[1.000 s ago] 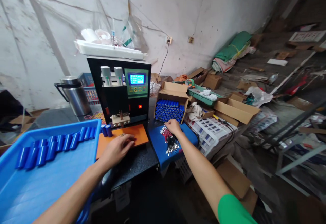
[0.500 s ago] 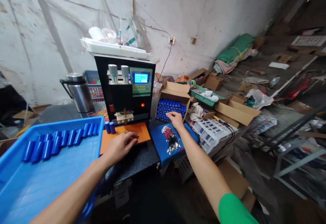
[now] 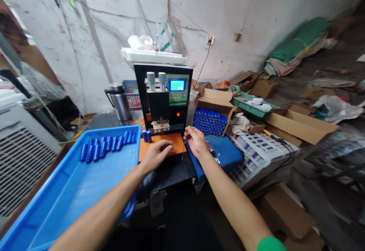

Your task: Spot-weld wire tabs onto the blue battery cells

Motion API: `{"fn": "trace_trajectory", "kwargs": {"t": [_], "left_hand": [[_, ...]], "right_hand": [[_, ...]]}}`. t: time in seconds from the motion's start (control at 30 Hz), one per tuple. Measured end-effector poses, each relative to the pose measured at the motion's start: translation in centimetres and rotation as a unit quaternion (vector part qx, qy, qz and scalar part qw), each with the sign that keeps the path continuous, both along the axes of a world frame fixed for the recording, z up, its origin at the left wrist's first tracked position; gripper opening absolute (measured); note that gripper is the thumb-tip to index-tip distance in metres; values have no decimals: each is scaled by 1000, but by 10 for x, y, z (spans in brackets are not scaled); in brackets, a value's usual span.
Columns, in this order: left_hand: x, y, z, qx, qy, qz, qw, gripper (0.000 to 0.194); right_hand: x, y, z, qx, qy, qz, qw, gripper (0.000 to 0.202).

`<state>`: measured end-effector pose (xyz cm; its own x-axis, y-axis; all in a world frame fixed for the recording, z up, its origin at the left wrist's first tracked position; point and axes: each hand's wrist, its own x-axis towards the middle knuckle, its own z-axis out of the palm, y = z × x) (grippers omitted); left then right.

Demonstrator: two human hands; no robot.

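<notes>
Blue cell pair [image 3: 147, 136] upright before a black machine [image 3: 158, 105]

Holds the left hand [image 3: 157, 153], fingers loosely spread, over the orange board [image 3: 179, 143] bearing that pair. Pinches what looks like a thin lead [image 3: 184, 143] in the right hand [image 3: 195, 141], near the board's right edge. Has more leads [image 3: 213, 151] on blue cloth [image 3: 231, 150] beyond the right wrist.

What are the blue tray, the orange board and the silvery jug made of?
Blue tray: probably moulded plastic, smooth and mildly glossy, with pale highlights on its floor.
Orange board: flat, evenly coloured, fairly matt; perhaps plastic or painted wood, I can't tell which.
Silvery jug: likely stainless steel, given the bright and dark streaks along its body.
</notes>
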<state>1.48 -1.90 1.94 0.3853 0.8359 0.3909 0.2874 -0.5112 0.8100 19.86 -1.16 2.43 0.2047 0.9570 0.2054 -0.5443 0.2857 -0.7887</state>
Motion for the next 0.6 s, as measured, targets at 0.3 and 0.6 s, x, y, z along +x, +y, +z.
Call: {"fn": "trace_trajectory", "kwargs": {"t": [0.3,0.6], "left_hand": [[-2,-12,10,77,111,-74,988,27],[0,1,-3,36,100,11,994,26]], "right_hand": [[-43,6,-20,-76,-56,-100,990,37],[-52,-1,-19,-77,-10,-70,995,32]]}}
